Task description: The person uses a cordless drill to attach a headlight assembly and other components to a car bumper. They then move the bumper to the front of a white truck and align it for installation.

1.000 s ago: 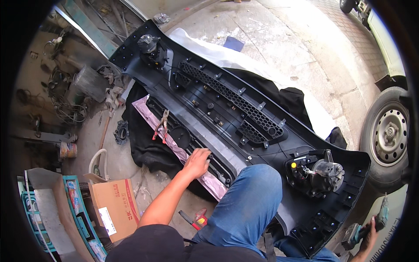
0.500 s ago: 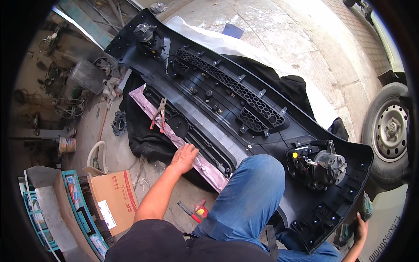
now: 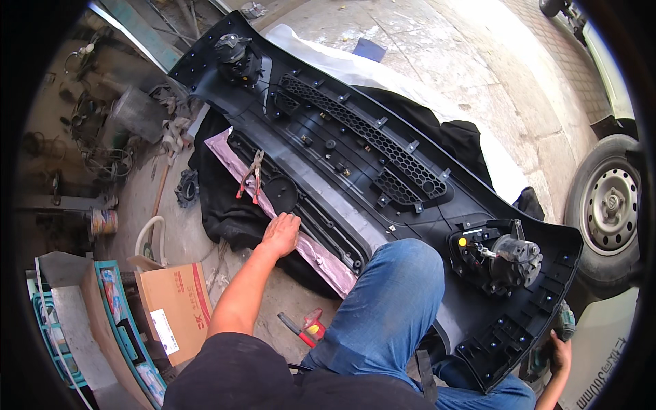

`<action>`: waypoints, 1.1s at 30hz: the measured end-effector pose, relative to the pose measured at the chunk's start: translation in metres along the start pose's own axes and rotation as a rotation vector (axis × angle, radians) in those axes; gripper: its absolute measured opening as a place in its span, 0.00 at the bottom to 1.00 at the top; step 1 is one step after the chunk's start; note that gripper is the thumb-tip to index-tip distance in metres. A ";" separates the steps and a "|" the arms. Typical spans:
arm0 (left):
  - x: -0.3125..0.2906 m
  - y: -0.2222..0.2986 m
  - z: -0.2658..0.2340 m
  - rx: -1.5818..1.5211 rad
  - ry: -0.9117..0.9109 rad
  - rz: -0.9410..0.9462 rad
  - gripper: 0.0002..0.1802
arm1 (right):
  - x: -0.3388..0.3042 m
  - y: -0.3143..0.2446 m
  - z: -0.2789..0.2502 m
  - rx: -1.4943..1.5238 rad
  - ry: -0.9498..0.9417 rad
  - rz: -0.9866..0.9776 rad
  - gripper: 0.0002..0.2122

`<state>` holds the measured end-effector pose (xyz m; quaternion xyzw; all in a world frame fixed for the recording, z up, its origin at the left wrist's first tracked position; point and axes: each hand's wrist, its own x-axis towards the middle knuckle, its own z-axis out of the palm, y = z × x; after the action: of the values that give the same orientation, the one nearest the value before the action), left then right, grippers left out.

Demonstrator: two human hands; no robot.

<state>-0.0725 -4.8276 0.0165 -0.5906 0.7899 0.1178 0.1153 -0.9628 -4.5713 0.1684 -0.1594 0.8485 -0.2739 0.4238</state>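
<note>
A large black car bumper [image 3: 437, 225] lies with its inner side up, running from far left to near right. My left hand [image 3: 281, 234] is closed over its near edge, where a strip of pink film [image 3: 321, 257] runs along the rim. Farther along that edge, pliers with red handles [image 3: 251, 179] lie beside a round black plate. My right hand [image 3: 560, 351] is wrapped round a green and black cordless drill [image 3: 565, 322] at the lower right, beyond the bumper's end. The drill's lower part is partly hidden.
Fog lamp units [image 3: 514, 262] sit at both bumper ends. Black cloth [image 3: 239, 220] and white sheeting lie beneath. A cardboard box [image 3: 175, 307] and teal-edged cases [image 3: 126, 328] stand at left. A red-handled tool [image 3: 298, 331] lies near my knee. A car wheel [image 3: 610, 212] stands at right.
My left hand has slid a little farther away along the bumper's edge. My right hand and the drill have shifted slightly left. The bumper stays in place.
</note>
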 end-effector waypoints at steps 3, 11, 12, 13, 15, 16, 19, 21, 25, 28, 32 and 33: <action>0.002 -0.003 -0.003 -0.007 -0.031 -0.004 0.09 | 0.002 -0.006 0.004 -0.064 -0.017 0.010 0.11; -0.023 -0.010 -0.017 -0.114 -0.113 0.075 0.07 | 0.004 -0.010 0.011 -0.049 -0.081 -0.002 0.10; -0.030 -0.011 -0.017 -0.125 -0.111 0.090 0.06 | 0.004 -0.010 0.011 -0.049 -0.078 0.012 0.10; -0.037 -0.012 -0.016 -0.137 -0.108 0.105 0.04 | 0.005 -0.010 0.012 -0.065 -0.087 0.007 0.10; -0.050 -0.012 -0.011 -0.144 -0.079 0.158 0.04 | 0.005 -0.011 0.013 -0.079 -0.101 0.011 0.09; -0.057 -0.011 -0.007 -0.152 -0.067 0.178 0.04 | 0.005 -0.012 0.013 -0.076 -0.113 0.018 0.10; -0.075 -0.002 0.009 -0.187 -0.024 0.203 0.05 | 0.002 -0.017 0.016 -0.066 -0.141 0.046 0.15; -0.085 0.007 0.018 -0.208 -0.028 0.166 0.07 | 0.000 -0.020 0.018 -0.052 -0.149 0.072 0.15; -0.097 0.033 0.027 -0.302 -0.029 0.017 0.18 | 0.003 -0.021 0.019 -0.039 -0.175 0.083 0.16; -0.095 0.054 0.024 -0.285 0.113 -0.063 0.24 | 0.010 -0.015 0.018 -0.023 -0.191 0.059 0.19; -0.083 0.071 0.008 -0.302 0.273 0.047 0.36 | 0.013 -0.015 0.019 -0.041 -0.229 0.070 0.23; -0.079 0.073 0.004 -0.299 0.243 0.090 0.42 | 0.012 -0.017 0.020 -0.051 -0.237 0.082 0.24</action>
<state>-0.1209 -4.7344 0.0422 -0.5751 0.7973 0.1669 -0.0754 -0.9529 -4.5980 0.1611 -0.1668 0.8049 -0.2138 0.5279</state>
